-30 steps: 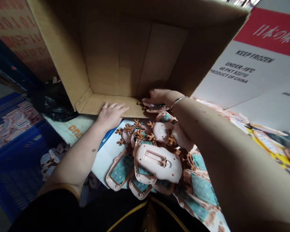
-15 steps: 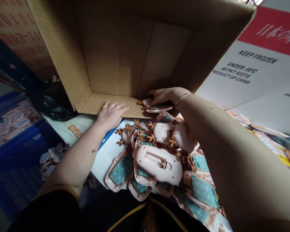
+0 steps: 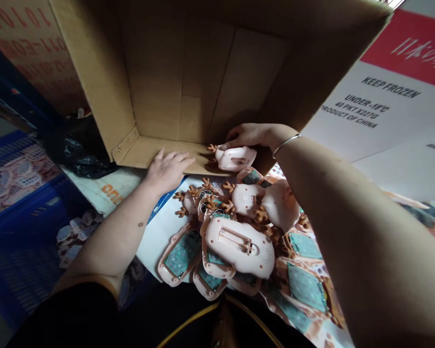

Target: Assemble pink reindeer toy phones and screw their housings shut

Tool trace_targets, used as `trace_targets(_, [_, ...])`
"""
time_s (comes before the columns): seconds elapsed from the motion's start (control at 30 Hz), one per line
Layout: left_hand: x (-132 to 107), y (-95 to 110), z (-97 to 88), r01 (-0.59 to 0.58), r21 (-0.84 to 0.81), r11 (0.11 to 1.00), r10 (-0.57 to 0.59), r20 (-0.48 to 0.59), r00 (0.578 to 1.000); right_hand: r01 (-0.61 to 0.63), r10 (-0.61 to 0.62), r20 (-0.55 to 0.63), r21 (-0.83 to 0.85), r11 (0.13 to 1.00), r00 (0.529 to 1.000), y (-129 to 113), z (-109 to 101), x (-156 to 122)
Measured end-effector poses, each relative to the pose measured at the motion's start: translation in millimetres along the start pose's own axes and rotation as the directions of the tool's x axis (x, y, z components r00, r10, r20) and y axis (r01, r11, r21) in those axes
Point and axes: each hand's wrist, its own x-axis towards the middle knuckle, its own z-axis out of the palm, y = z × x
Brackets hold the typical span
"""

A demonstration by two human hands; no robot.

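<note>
My right hand [image 3: 248,135] is inside the tipped cardboard box [image 3: 155,96], closed on a pink plastic toy shell [image 3: 236,158] with brown antlers. The shell's back, with a battery slot, faces me. My left hand [image 3: 169,169] lies flat with fingers stretched on the box's lower flap and holds nothing. In front of the box is a heap of similar antlered shells. On top rests a pale pink back shell [image 3: 239,246] with an open battery compartment. Around it, open shells show green circuit boards [image 3: 182,256].
To the left stand blue plastic crates [image 3: 25,232] holding more pink parts, beside a black plastic bag [image 3: 89,150]. A white carton [image 3: 369,106] with a red band stands to the right. More shells with boards [image 3: 306,285] lie near my right forearm.
The shell in my right hand has turned, so its back with the battery slot shows instead of its edge. My left hand has stayed on the flap.
</note>
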Motion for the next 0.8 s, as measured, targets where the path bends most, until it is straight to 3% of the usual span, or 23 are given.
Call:
trace_targets(0.17, [0,-1,1.1,0.000,-0.009,1.000,0.000,-0.005,1.000,0.085,-0.085,-0.041,-0.003,0.996,0.996,-1,-15,-16])
trace_targets(0.3, [-1,1,-0.9,0.015,-0.008,1.000,-0.015,0.007,1.000,0.201,-0.201,0.013,0.020,0.979,0.979,4,-17,-30])
trace_targets(0.47, [0,2,-0.8,0.007,-0.009,1.000,-0.007,0.005,1.000,0.157,-0.169,-0.021,-0.275,0.949,0.985,-2,-3,-40])
trace_targets(0.57, [-1,1,-0.2,0.000,0.004,1.000,0.000,-0.007,1.000,0.190,-0.211,-0.040,-0.305,0.933,0.977,-10,2,-44])
trace_targets(0.67, [-2,3,-2.1,-0.009,0.016,1.000,0.010,-0.065,0.998,0.215,-0.259,-0.120,-0.293,0.932,0.958,-18,-5,-56])
trace_targets(0.8, [3,6,-7.9,0.002,0.033,0.999,0.002,-0.129,0.992,0.182,-0.265,-0.319,-0.267,0.946,0.910,-20,-24,-92])
